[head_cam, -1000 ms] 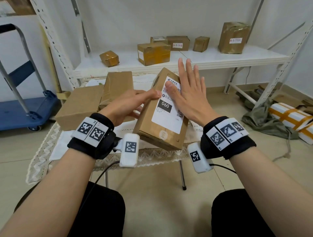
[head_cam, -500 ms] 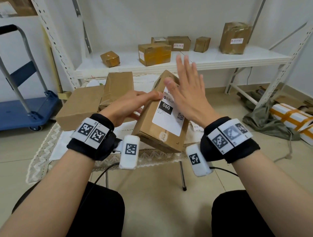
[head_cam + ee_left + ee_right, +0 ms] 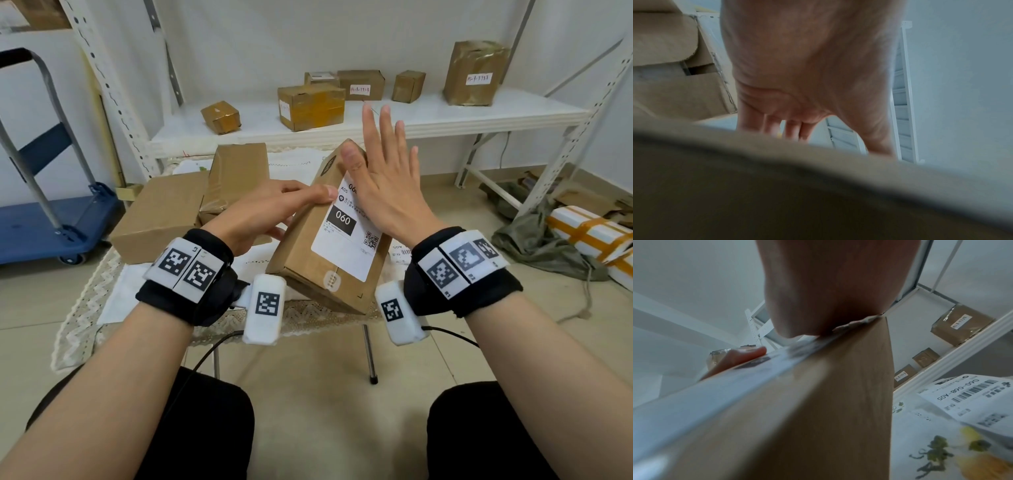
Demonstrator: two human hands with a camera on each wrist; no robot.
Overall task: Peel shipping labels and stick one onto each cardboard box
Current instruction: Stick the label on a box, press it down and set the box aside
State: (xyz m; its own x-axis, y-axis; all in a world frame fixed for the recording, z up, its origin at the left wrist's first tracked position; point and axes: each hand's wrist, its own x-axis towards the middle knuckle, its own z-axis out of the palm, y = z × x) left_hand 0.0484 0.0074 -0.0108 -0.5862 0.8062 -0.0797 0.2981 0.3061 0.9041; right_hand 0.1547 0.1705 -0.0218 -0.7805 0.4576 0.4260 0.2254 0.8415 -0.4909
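Observation:
A tall cardboard box (image 3: 305, 253) stands tilted on the small table, with a white shipping label (image 3: 346, 240) reading 060 stuck on its upper face. My left hand (image 3: 270, 209) grips the box's left edge, thumb on top by the label's corner and fingers curled beneath. My right hand (image 3: 383, 185) is flat with straight fingers pointing up, its palm pressing the label's upper right part near the box's top. In the right wrist view the box (image 3: 818, 402) fills the middle, and more labels (image 3: 970, 395) lie on the table to its right.
Two more brown boxes (image 3: 161, 212) (image 3: 236, 174) sit at the table's back left. A white shelf (image 3: 376, 120) behind holds several taped boxes. A blue cart (image 3: 44, 219) stands at the left. Wrapped parcels (image 3: 589, 233) and cloth lie on the floor at the right.
My right hand has slid up the label toward the box's top, fingers now rising past the top edge. The left hand keeps its hold and the box barely moved.

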